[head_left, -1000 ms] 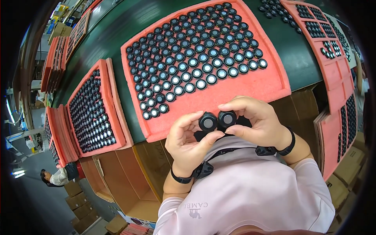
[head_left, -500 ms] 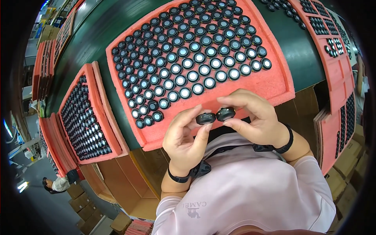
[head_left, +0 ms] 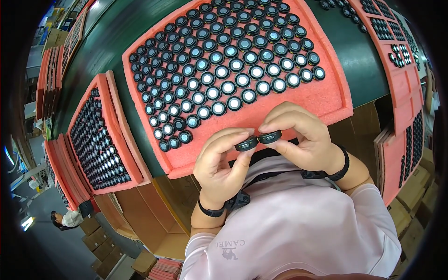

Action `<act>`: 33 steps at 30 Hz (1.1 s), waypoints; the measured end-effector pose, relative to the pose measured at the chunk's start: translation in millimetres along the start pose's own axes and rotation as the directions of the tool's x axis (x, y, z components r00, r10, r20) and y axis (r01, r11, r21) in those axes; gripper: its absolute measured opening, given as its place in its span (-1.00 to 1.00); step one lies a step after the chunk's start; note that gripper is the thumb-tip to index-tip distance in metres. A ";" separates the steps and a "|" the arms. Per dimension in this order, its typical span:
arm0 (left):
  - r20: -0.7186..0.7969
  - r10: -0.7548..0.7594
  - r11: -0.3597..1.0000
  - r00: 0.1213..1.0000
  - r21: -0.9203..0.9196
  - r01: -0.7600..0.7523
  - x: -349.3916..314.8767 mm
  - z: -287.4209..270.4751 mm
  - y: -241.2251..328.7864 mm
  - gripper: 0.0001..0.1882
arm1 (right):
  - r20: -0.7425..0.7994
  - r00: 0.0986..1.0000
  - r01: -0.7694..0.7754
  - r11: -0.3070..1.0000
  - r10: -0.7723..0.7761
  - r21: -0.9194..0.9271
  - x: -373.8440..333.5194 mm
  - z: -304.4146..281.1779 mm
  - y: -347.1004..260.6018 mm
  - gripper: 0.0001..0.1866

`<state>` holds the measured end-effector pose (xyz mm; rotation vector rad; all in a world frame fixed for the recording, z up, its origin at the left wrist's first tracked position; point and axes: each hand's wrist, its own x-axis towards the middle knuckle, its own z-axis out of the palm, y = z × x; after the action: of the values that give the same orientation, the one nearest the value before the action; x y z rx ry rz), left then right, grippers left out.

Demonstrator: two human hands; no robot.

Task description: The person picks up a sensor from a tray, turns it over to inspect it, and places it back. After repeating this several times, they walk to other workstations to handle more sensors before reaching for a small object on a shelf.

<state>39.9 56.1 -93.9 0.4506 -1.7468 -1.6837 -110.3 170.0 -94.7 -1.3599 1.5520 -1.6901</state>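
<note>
From far off I am watching the left hand (head_left: 218, 163) pinching a round black disc (head_left: 246, 144) and the right hand (head_left: 302, 130) gripping a second disc (head_left: 270, 137); both are facing me edge-on (a small slot (head_left: 246, 146) is showing on each), close side by side, just by the near edge of a pink foam tray (head_left: 324, 99), which is carrying rows of similar discs (head_left: 242, 80) and is lying on a green table (head_left: 366, 70)
</note>
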 end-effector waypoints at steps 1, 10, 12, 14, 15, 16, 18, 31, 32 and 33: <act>0.017 0.012 0.999 1.000 0.035 -0.013 0.7 -0.6 0.0 -0.69 | 0.001 1.000 0.006 1.000 -0.006 -0.001 -0.3 -0.4 0.2 -0.76; 0.145 0.064 0.989 0.987 0.126 -0.082 2.6 -3.4 0.7 -0.73 | 0.006 1.000 0.029 1.000 -0.029 0.009 -4.3 -4.1 1.8 -0.75; 0.146 0.065 0.989 0.987 0.120 -0.082 2.7 -2.9 0.6 -0.73 | 0.006 1.000 0.028 0.999 -0.028 0.015 -4.7 -5.1 2.4 -0.74; 0.123 0.078 0.991 0.989 0.095 -0.090 3.1 -2.9 0.3 -0.70 | 0.026 0.999 0.039 0.999 -0.040 0.028 -4.7 -7.0 2.8 -0.74; 0.112 0.085 0.992 0.990 0.083 -0.094 3.2 -2.8 0.2 -0.68 | 0.036 0.998 0.044 0.998 -0.045 0.034 -4.9 -7.7 2.9 -0.74; 0.111 0.085 0.992 0.990 0.083 -0.094 3.7 -2.5 0.7 -0.68 | 0.036 0.998 0.044 0.998 -0.045 0.035 -5.1 -7.9 3.0 -0.74; 0.096 0.102 0.990 0.990 0.090 -0.110 5.6 -1.6 2.8 -0.70 | 0.023 0.997 0.078 0.997 -0.079 0.019 -5.5 -8.2 3.6 -0.72; 0.150 0.144 0.980 0.978 0.114 -0.162 5.2 -9.4 -0.2 -0.67 | 0.019 0.998 0.065 0.995 -0.067 0.077 -9.7 -9.1 6.8 -0.71; 0.151 0.143 0.980 0.978 0.113 -0.161 5.1 -7.0 1.1 -0.67 | 0.019 0.998 0.064 0.995 -0.066 0.078 -9.5 -7.2 5.6 -0.71; 0.083 0.099 0.991 0.992 0.080 -0.105 4.7 -2.2 3.2 -0.68 | -0.032 0.999 -0.015 0.983 0.021 0.182 -9.0 -2.8 3.5 -0.71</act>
<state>38.5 51.7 -89.8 0.3302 -1.8710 -1.5800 -110.1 178.1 -100.7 -1.2268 1.3849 -1.8039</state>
